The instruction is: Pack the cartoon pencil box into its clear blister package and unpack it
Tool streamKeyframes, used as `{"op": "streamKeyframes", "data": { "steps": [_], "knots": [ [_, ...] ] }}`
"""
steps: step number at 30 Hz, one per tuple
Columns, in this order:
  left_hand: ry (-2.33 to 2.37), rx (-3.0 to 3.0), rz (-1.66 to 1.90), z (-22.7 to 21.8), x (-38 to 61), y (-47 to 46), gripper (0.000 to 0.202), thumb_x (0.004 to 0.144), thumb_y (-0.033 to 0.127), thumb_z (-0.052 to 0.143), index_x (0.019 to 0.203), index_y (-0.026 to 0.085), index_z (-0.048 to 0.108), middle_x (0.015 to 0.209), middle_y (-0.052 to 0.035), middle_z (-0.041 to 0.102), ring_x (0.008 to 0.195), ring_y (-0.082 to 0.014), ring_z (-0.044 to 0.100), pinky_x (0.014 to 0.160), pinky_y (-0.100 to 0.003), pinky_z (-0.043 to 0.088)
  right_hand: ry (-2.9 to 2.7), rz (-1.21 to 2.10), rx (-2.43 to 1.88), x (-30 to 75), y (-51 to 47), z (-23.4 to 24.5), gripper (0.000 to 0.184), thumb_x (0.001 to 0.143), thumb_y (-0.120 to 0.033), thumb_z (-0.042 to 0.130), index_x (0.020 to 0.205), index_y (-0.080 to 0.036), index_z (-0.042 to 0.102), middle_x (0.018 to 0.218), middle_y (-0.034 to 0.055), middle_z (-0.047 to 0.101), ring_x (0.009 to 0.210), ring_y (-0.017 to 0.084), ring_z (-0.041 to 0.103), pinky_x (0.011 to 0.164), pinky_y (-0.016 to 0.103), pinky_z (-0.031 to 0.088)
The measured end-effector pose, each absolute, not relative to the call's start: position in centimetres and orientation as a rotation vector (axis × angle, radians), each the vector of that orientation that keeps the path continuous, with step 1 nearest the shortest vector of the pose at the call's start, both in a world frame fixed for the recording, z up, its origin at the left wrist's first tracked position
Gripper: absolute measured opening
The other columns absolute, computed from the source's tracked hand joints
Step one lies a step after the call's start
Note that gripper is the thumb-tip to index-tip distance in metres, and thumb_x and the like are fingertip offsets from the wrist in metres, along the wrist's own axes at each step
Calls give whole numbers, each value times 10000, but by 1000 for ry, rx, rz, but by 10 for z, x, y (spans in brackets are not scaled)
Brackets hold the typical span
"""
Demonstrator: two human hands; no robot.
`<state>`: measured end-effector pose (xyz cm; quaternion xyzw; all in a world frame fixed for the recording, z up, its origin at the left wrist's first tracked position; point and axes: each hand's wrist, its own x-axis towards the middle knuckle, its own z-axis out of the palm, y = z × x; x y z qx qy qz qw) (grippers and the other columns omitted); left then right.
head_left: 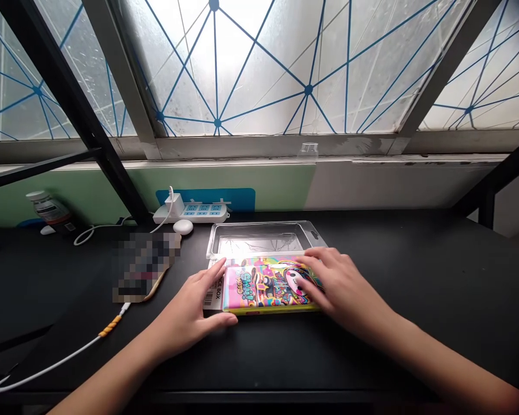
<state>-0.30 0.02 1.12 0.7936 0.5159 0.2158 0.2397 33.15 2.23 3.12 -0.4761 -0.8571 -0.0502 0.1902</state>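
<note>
A bright pink and yellow pencil box with cartoon art lies flat on the black desk. My left hand grips its left end, thumb along the near edge and fingers on the white barcode label. My right hand lies on the box's right part, fingers stretched flat over the lid. Just behind the box sits a clear plastic packaging tray, lying open side up.
A white power strip with a plugged charger and a white cable runs along the left. A blurred flat object, a white round case and a bottle are at left. Windows and a sill stand behind.
</note>
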Motion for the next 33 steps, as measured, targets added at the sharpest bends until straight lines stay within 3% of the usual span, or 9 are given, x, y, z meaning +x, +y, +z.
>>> {"op": "streamKeyframes", "data": {
  "steps": [3, 8, 13, 20, 26, 28, 30, 32, 33],
  "knots": [
    [1398, 2183, 594, 13, -1, -1, 953, 846, 479, 750, 1627, 288, 238, 1574, -121, 482, 1466, -356, 414, 1176, -524, 385, -2489, -114, -1212, 299, 25, 33, 293, 1032, -342, 468, 1203, -164, 626, 1144, 140, 678, 1044, 304, 602, 902, 477, 484],
    [1380, 2187, 613, 14, -1, -4, 970, 898, 438, 701, 1644, 287, 100, 1512, -137, 553, 1455, -347, 437, 1157, -546, 395, -2422, -73, -1168, 271, 38, 29, 148, 1009, -232, 486, 973, -180, 620, 946, 100, 640, 895, 261, 587, 774, 402, 521],
    [1373, 2201, 615, 15, -1, -5, 959, 927, 430, 663, 1648, 268, 52, 1514, -138, 551, 1457, -343, 432, 1165, -546, 383, -2351, -179, -1159, 266, 43, 32, 212, 1015, -150, 382, 945, -173, 581, 923, 123, 607, 875, 271, 541, 760, 419, 504],
    [1252, 2334, 554, 25, -1, -3, 570, 979, 514, 564, 1505, 301, 507, 1548, -76, 522, 1443, -347, 444, 1175, -510, 391, -2282, -432, -980, 272, 28, 42, 146, 985, -133, 426, 1004, -168, 566, 946, 137, 635, 855, 280, 540, 776, 439, 490],
    [1208, 2233, 595, 19, -12, 2, 856, 940, 804, 221, 1567, 255, 419, 1603, -88, 445, 1498, -370, 353, 1200, -573, 329, -2383, -408, -645, 291, -21, 65, 93, 934, -132, 580, 996, -199, 564, 769, 37, 644, 682, 211, 570, 720, 400, 505],
    [1167, 2225, 607, 19, -13, 2, 924, 913, 831, 127, 1566, 246, 418, 1612, -87, 428, 1506, -369, 337, 1208, -572, 313, -2514, -260, -610, 299, -34, 69, 70, 952, -169, 575, 914, -227, 581, 719, 11, 630, 640, 194, 574, 778, 415, 530],
    [1169, 2221, 590, 21, -13, 1, 867, 942, 802, 164, 1564, 254, 419, 1616, -83, 421, 1509, -359, 337, 1209, -564, 316, -2650, -60, -634, 313, -40, 68, 153, 969, -326, 616, 841, -247, 590, 765, 22, 660, 683, 201, 619, 859, 430, 553],
    [1226, 2234, 545, 22, -11, 0, 776, 958, 733, 407, 1579, 267, 380, 1621, -93, 412, 1508, -359, 339, 1202, -559, 332, -2714, 138, -734, 334, -37, 60, 304, 878, -550, 703, 926, -255, 649, 1000, 82, 723, 920, 266, 691, 945, 458, 560],
    [1258, 2247, 528, 23, -10, -1, 781, 940, 670, 538, 1588, 275, 353, 1620, -100, 411, 1506, -361, 342, 1197, -556, 344, -2714, 217, -804, 347, -33, 55, 469, 790, -641, 747, 1060, -265, 673, 1200, 122, 703, 1115, 326, 665, 987, 483, 554]
  ]
}}
